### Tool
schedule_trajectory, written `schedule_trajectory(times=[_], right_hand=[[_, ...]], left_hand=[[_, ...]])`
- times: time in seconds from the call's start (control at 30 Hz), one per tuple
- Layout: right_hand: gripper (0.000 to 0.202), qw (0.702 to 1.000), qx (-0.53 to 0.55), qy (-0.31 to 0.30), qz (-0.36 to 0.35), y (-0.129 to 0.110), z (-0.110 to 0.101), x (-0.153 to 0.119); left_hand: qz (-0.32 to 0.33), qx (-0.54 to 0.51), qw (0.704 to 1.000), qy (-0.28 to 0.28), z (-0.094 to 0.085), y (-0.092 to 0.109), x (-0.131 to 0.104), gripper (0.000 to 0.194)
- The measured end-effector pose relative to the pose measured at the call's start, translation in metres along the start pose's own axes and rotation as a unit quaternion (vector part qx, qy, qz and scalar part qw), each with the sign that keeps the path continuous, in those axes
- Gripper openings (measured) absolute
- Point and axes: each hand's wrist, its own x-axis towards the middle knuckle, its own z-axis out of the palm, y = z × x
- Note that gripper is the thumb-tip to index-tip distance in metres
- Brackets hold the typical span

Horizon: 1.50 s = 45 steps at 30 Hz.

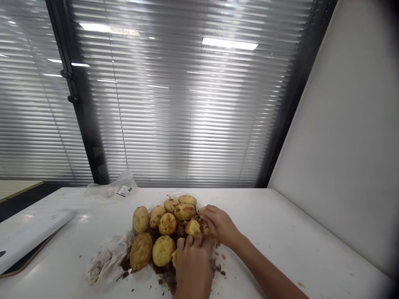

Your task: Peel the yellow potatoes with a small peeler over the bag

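Several potatoes (163, 251) lie in a group on the white table, with dark crumbs and peel bits among them. My left hand (193, 259) reaches over the near right part of the group, fingers bent downward around something I cannot make out. My right hand (220, 224) is at the right edge of the group, its curled fingers on a partly covered potato (202, 209). Between the two hands a pale yellow piece of potato (193, 227) shows. Crumpled thin plastic (109, 259) lies to the left of the potatoes and partly beneath them.
A clear bag (109, 190) with a printed label lies at the table's back left. A white flat device (34, 236) rests on a dark, brown-edged item at the left. Window blinds stand behind the table (258, 207), and a white wall rises at right.
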Motion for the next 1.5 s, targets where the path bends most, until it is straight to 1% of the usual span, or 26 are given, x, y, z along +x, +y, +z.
schedule_trajectory(times=[0.07, 0.1, 0.23, 0.3, 0.33, 0.47, 0.53, 0.63, 0.67, 0.8, 0.83, 0.93, 1.0, 1.1, 1.17, 1.27, 1.37, 1.43, 1.5], right_hand=[[0.023, 1.0, 0.009, 0.009, 0.01, 0.002, -0.005, 0.002], [0.023, 1.0, 0.022, 0.005, 0.004, 0.001, -0.008, 0.002], [0.022, 0.995, 0.069, -0.046, -0.059, -0.004, -0.012, 0.002], [0.022, 0.993, 0.069, -0.062, -0.071, -0.004, -0.01, 0.002], [0.022, 0.994, 0.063, -0.06, -0.067, -0.003, -0.009, 0.002], [0.023, 0.999, 0.039, -0.014, -0.007, 0.002, -0.007, 0.002], [0.024, 0.998, 0.062, -0.027, -0.018, 0.001, -0.008, 0.002], [0.023, 0.991, 0.092, -0.072, -0.065, -0.001, -0.008, 0.003], [0.023, 0.992, 0.086, -0.068, -0.062, -0.001, -0.008, 0.003], [0.025, 0.999, 0.039, -0.021, 0.004, 0.002, -0.009, 0.003], [0.025, 0.999, 0.046, -0.024, 0.001, 0.003, -0.01, 0.003], [0.025, 0.993, 0.087, -0.061, -0.044, 0.001, -0.011, 0.004], [0.025, 0.992, 0.085, -0.071, -0.056, -0.001, -0.009, 0.004], [0.026, 0.998, 0.052, -0.032, -0.02, -0.002, -0.007, 0.004], [0.027, 0.998, 0.055, -0.019, -0.006, -0.003, -0.007, 0.004], [0.026, 0.993, 0.096, -0.052, -0.035, -0.005, -0.01, 0.004], [0.024, 0.99, 0.1, -0.078, -0.058, -0.005, -0.01, 0.003], [0.023, 0.992, 0.087, -0.072, -0.053, -0.003, -0.008, 0.003], [0.023, 0.996, 0.068, -0.05, -0.031, -0.001, -0.007, 0.003]], left_hand=[[0.002, -0.002, 1.0, -0.001, 0.0, 0.0, 0.0, 0.035], [0.001, -0.005, 1.0, -0.002, 0.0, 0.0, -0.001, 0.034], [-0.006, -0.015, 1.0, 0.007, 0.002, 0.0, -0.001, 0.028], [-0.009, -0.01, 1.0, 0.012, 0.003, 0.0, 0.0, 0.029], [-0.008, -0.008, 1.0, 0.012, 0.003, 0.0, 0.0, 0.03], [0.003, 0.001, 1.0, 0.006, 0.004, -0.002, 0.0, 0.03], [0.004, 0.002, 1.0, 0.01, 0.005, -0.003, 0.0, 0.029], [0.004, -0.005, 1.0, 0.012, 0.007, -0.003, 0.0, 0.028], [0.004, -0.006, 1.0, 0.011, 0.007, -0.003, 0.0, 0.028], [0.005, 0.002, 1.0, 0.008, 0.008, -0.004, 0.001, 0.03], [0.003, 0.002, 1.0, 0.009, 0.008, -0.004, 0.001, 0.03], [0.004, -0.007, 1.0, 0.001, 0.008, -0.004, 0.002, 0.028], [0.007, -0.01, 1.0, -0.001, 0.008, -0.004, 0.001, 0.029], [0.006, -0.007, 1.0, 0.004, 0.009, -0.004, 0.001, 0.031], [0.005, -0.005, 1.0, 0.008, 0.01, -0.004, 0.001, 0.031], [0.01, -0.01, 1.0, 0.013, 0.012, -0.005, 0.001, 0.028], [0.01, -0.014, 1.0, 0.02, 0.013, -0.005, 0.001, 0.03], [0.005, -0.008, 1.0, 0.021, 0.012, -0.005, 0.001, 0.034], [0.003, 0.0, 1.0, 0.015, 0.011, -0.004, 0.001, 0.035]])
